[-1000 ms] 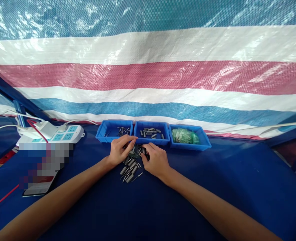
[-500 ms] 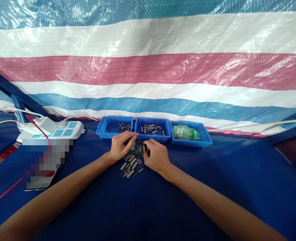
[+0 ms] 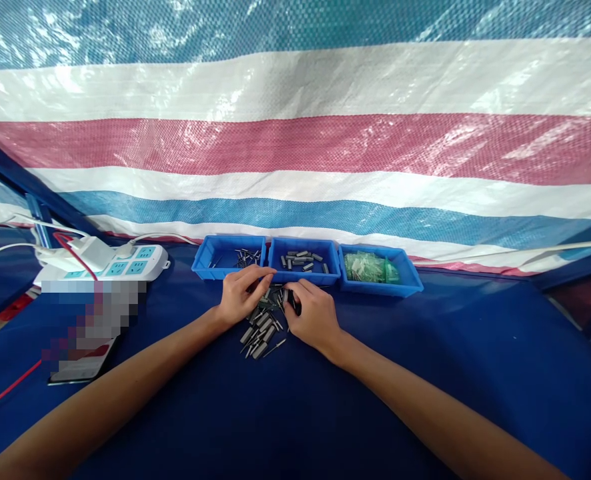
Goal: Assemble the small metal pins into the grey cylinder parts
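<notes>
A pile of short grey cylinder-like pieces [image 3: 262, 335] and thin rivet-like pins [image 3: 275, 347] lies on the blue table below the bins. At its upper left is my left hand [image 3: 241, 293], thumb and forefinger brought close together; whatever is between them, if anything, is hidden. My right hand [image 3: 313, 312], on the right of the pile, has its thumb and fingers closed around a small grey cylinder-like piece [image 3: 286, 294]. Just beyond the hands stand a left blue bin [image 3: 210, 273] with pins, a middle blue bin [image 3: 303, 274] with grey pieces and a right blue bin [image 3: 383, 289] with green plastic packets.
A white power strip [image 3: 150, 269] with plugs and cables sits at the left, above a phone-like device [image 3: 78, 367] that is partly blurred out. A red cable [image 3: 10, 388] crosses the table there. Striped plastic sheeting [image 3: 295, 147] hangs behind the bins.
The view has tilted up slightly. Both hands stay over the pile, the right fingers shifting a little around the grey piece.
</notes>
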Available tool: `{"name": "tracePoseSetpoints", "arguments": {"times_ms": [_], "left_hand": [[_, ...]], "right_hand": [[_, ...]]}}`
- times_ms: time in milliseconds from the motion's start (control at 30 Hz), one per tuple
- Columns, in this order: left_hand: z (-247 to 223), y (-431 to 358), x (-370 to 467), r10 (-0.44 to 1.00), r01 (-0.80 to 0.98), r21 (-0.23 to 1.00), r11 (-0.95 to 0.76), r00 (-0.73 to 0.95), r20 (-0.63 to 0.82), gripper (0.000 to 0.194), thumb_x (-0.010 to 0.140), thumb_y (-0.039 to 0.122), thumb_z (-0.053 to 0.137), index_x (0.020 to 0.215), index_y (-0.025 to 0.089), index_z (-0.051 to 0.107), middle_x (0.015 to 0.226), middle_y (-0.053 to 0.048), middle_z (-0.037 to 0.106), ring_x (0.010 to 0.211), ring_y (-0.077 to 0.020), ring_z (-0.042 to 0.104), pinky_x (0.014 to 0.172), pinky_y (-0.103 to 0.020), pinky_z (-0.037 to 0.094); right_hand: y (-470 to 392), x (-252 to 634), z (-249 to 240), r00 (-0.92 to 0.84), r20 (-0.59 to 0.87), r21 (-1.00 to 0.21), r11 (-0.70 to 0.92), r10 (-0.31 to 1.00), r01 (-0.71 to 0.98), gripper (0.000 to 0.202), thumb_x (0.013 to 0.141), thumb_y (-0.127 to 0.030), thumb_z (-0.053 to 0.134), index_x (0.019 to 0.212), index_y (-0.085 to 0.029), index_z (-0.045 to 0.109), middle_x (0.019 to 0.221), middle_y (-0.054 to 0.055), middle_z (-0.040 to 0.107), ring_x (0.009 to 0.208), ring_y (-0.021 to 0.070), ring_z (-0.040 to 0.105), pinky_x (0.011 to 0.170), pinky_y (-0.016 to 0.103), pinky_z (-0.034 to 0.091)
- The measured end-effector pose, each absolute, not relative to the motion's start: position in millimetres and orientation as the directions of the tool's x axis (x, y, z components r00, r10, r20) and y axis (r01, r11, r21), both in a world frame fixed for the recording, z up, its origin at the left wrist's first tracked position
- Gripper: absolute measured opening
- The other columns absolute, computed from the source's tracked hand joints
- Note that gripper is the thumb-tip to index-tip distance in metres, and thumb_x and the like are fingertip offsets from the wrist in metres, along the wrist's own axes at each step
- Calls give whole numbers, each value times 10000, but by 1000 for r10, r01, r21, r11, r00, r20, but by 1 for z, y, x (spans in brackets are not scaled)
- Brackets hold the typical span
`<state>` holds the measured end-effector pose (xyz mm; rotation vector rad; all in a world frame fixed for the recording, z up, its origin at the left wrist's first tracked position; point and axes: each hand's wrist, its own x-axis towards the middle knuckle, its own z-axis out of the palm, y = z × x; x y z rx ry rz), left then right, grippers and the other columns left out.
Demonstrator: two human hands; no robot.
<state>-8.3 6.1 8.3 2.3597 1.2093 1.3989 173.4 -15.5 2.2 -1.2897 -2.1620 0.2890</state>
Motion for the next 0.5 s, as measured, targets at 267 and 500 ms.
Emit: {"name": "tracePoseSetpoints", "arguments": {"times_ms": [267, 500], "left_hand": [[6, 6, -9, 704, 565, 494, -661, 240, 668, 173, 890, 218, 525, 966, 158, 669, 723, -24, 642, 579, -92, 535, 578, -211, 427], [7, 6, -9, 703, 564, 492, -664, 245, 668, 176, 891, 216, 526, 971, 152, 668, 730, -32, 646, 591, -96, 548, 576, -210, 427]], "right_hand": [[-16, 176, 2, -284, 551, -569, 602, 785, 560, 231, 872, -270, 505, 1061, -157, 574, 790, 55, 577, 747, 174, 560, 683, 284, 454], [-16, 174, 0, -227, 602, -644, 633, 766, 429, 279, 875, -257, 529, 1144, -184, 531, 1014, 87, 652, 786, 153, 638, 745, 289, 522]]}}
